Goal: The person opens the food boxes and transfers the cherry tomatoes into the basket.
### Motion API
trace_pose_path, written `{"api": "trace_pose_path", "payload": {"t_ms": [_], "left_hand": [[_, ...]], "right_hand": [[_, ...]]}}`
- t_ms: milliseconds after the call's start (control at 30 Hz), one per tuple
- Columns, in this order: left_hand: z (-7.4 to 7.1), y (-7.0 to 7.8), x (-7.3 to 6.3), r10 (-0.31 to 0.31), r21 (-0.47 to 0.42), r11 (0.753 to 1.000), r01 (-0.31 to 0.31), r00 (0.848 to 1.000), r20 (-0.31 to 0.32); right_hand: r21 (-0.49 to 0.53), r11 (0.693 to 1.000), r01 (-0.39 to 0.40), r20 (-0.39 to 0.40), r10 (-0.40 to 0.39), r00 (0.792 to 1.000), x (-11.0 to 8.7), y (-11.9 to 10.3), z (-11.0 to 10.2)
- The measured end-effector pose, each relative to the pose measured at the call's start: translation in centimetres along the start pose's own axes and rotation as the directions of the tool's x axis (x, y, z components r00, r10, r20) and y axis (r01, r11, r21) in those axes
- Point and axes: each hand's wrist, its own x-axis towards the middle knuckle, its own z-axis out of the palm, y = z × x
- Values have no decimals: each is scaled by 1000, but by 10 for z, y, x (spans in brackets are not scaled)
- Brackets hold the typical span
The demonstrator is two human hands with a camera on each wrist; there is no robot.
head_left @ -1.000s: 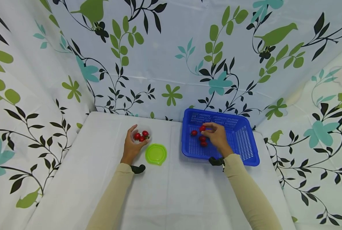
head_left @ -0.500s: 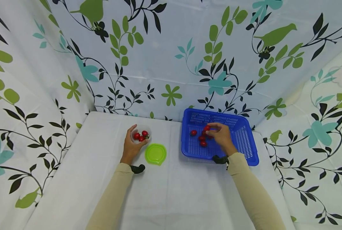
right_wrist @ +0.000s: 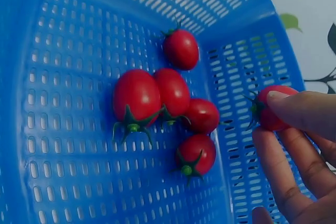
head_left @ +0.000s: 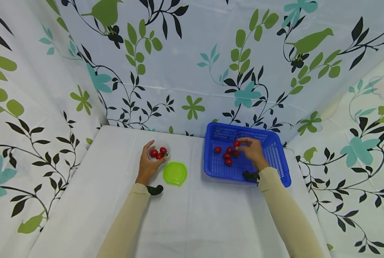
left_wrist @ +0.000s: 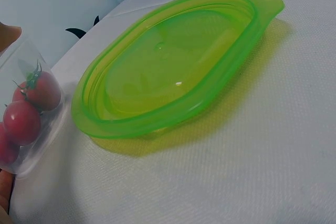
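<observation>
My left hand (head_left: 148, 166) grips a small clear plastic container (left_wrist: 50, 129), with thumb and fingers round its sides. Inside it lie several red cherry tomatoes (left_wrist: 22, 123) with green stems. Over the blue basket, my right hand (head_left: 252, 152) pinches one cherry tomato (right_wrist: 268, 116) between thumb and fingers, its green calyx facing left in the right wrist view. Several more cherry tomatoes (right_wrist: 137, 95) lie on the basket floor, most of them clustered, below and left of that hand. Just right of the container, a green lid (head_left: 175, 173) rests on the table.
The blue perforated basket (head_left: 279, 157) stands at the back right of the white-covered table (head_left: 192, 215). Behind the table and along both sides hangs a leaf-and-bird patterned cloth (head_left: 179, 64).
My right hand has shifted to the right over the basket with the pinched cherry tomato, uncovering more tomatoes beneath. The left hand and container have stayed in place.
</observation>
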Motion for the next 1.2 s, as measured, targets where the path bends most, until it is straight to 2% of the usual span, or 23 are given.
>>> {"api": "trace_pose_path", "payload": {"t_ms": [500,667,800,1200], "left_hand": [[0,3,-3,4,-6,1000,-3,1000,10],[-1,3,-3,-4,-4,1000,4,1000,10],[-1,3,-3,-7,6,1000,7,1000,9],[-2,4,-2,-15,8,1000,15,1000,5]], "right_hand": [[-53,998,-43,49,46,998,12,15,-10],[-74,994,-84,58,89,994,13,19,-12],[-72,992,-104,53,108,993,13,21,-13],[-61,994,-94,6,94,996,18,24,-17]]}}
